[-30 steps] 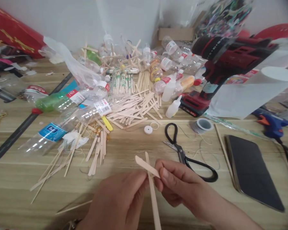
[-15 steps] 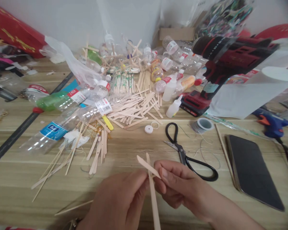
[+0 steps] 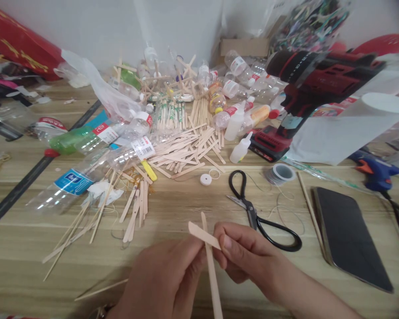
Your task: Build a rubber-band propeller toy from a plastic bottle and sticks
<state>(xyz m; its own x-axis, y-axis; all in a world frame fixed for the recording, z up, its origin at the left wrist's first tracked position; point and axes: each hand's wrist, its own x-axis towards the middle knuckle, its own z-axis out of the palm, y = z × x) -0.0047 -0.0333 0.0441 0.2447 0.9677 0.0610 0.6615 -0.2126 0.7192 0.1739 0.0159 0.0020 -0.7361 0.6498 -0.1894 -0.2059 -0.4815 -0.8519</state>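
My right hand (image 3: 249, 257) pinches the end of a short flat wooden craft stick (image 3: 201, 234) between thumb and fingers. That piece lies across a longer craft stick (image 3: 213, 274), which runs down toward the bottom edge, and the two form a cross. My left hand (image 3: 166, 274) is closed around the longer stick from the left, its fingertips partly hidden just under the crossing. Black-handled scissors (image 3: 251, 212) lie partly spread on the table, just beyond my right hand.
Loose craft sticks (image 3: 189, 153) are heaped behind the hands, near plastic bottles (image 3: 75, 181) and glue bottles (image 3: 241, 148). On the right are a cordless drill (image 3: 302, 97), a thread spool (image 3: 282, 173), a phone (image 3: 352, 239) and a glue gun (image 3: 379, 170). Bamboo skewers (image 3: 101, 210) lie left.
The short stick has turned slightly in my right fingers, so more of its flat face shows over the longer stick. Both hands stay in nearly the same place.
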